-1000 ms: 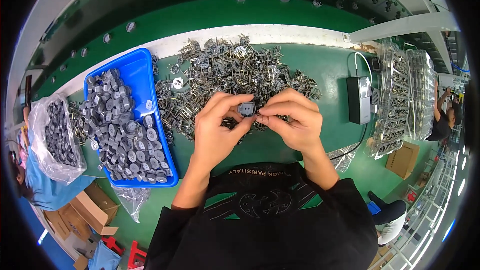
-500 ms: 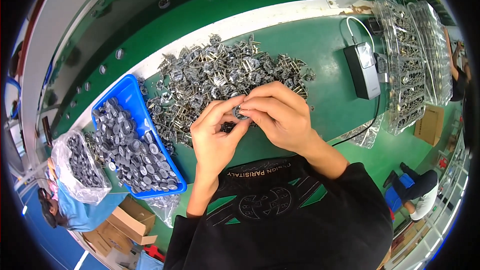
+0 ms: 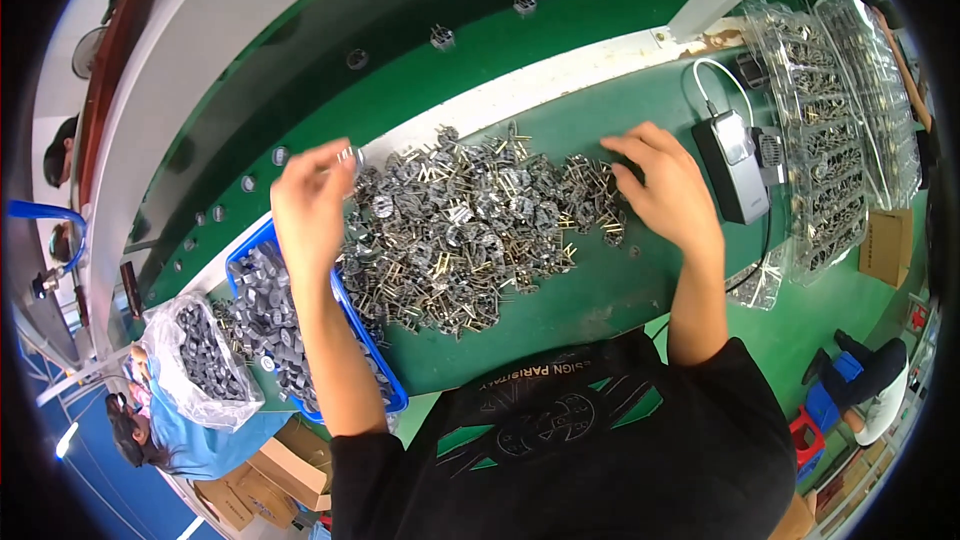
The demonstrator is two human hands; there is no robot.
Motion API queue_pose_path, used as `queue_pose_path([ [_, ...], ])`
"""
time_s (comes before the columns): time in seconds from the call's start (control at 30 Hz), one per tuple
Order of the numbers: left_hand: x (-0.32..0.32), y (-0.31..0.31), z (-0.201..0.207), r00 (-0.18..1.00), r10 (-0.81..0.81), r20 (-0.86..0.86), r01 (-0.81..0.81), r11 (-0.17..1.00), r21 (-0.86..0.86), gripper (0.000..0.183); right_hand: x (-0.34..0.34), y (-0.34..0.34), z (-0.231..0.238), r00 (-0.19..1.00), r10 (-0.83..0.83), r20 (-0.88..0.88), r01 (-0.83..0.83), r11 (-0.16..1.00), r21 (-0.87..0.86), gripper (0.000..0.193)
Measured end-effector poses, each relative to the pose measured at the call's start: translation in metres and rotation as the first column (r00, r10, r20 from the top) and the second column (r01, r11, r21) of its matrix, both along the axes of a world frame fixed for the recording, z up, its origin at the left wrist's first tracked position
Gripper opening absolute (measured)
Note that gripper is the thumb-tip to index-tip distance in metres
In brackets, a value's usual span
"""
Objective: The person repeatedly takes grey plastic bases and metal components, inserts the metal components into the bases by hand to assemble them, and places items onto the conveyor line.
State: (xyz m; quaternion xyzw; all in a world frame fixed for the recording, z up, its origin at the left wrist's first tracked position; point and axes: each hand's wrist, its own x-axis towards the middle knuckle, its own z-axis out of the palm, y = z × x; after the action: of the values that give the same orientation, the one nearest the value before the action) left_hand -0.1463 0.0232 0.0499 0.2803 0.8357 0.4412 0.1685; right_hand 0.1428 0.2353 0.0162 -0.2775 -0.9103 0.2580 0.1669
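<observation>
My left hand (image 3: 308, 205) is raised near the far left of the pile, its fingers closed on a small round part with metal pins (image 3: 350, 155). Loose metal parts with prongs (image 3: 455, 225) lie heaped across the green table. My right hand (image 3: 665, 185) hovers by the right end of this heap, fingers apart and nothing in them. Partly hidden under my left forearm, a blue tray (image 3: 402, 403) holds many grey round caps (image 3: 265, 305).
Along the back runs a green belt (image 3: 580, 35) carrying spaced-out pronged parts, behind a white rail (image 3: 520, 85). A black box with a cable (image 3: 735, 165) stands at the right, beside clear trays of parts (image 3: 820, 130). A plastic bag of grey caps (image 3: 205, 360) sits far left.
My hands have separated from the small part they both held. The left has gone left and away from me with a part; the right has moved right and opened.
</observation>
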Motion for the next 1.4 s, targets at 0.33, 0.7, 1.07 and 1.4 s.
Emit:
queue_pose_path([
  [0.33, -0.108, 0.042, -0.056, 0.978, 0.020, -0.209, -0.053, 0.987, -0.152, 0.024, 0.005, 0.003, -0.013, 0.990, -0.014, -0.143, -0.034, 0.942, -0.333, 0.030],
  [0.7, -0.129, -0.029, -0.048, 0.912, -0.091, -0.401, -0.122, 0.872, -0.475, 0.041, -0.002, 0.010, -0.019, 0.926, -0.037, -0.375, -0.046, 0.977, -0.208, 0.027],
  [1.07, 0.056, -0.019, 0.003, 0.999, 0.043, 0.022, -0.047, 0.978, 0.203, 0.033, -0.010, -0.005, -0.020, 0.778, -0.247, -0.578, -0.201, 0.774, -0.601, 0.020],
  [1.4, 0.115, 0.001, -0.013, 0.976, -0.208, 0.062, 0.190, 0.958, 0.214, 0.045, -0.033, -0.030, -0.018, 0.704, -0.099, -0.703, -0.605, 0.434, -0.668, 0.022],
])
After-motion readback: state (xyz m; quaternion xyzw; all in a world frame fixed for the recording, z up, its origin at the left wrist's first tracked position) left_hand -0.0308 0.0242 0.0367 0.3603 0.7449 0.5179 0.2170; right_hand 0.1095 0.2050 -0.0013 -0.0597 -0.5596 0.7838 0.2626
